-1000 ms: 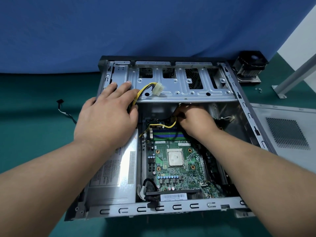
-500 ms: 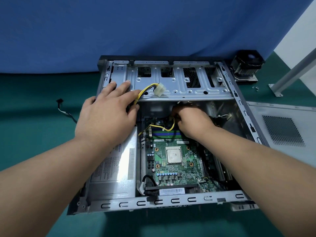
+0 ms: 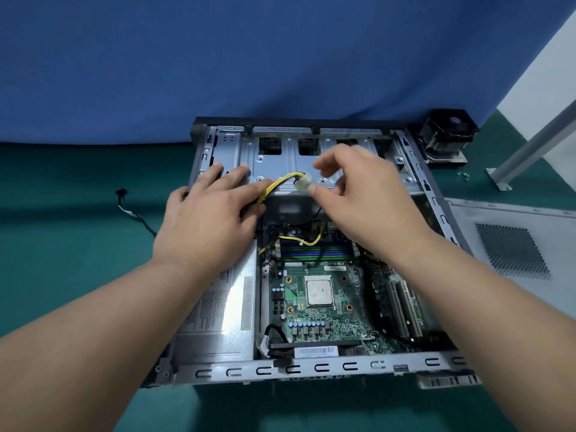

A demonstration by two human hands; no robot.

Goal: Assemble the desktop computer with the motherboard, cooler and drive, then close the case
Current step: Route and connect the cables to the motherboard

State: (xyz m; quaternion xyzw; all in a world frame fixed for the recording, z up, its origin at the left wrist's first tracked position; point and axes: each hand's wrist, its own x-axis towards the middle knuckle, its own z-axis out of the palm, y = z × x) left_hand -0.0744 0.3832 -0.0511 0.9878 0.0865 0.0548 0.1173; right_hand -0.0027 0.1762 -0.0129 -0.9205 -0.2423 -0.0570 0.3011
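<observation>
While the left hand [image 3: 205, 219] lies flat and open on the case [image 3: 417, 169], holding nothing, fingers pinning the yellow cable [image 3: 274, 187], the right hand [image 3: 358, 194] hovers part-open, thumb and forefinger either side of the white connector [image 3: 302, 182]; I can't tell whether they grip it. The motherboard [image 3: 318, 294] sits in the case, its processor bare. The cooler [image 3: 445, 135] waits on the table [image 3: 62, 244] behind. Best pinch the plug's body, not its wires, and route the slack clear of the socket.
</observation>
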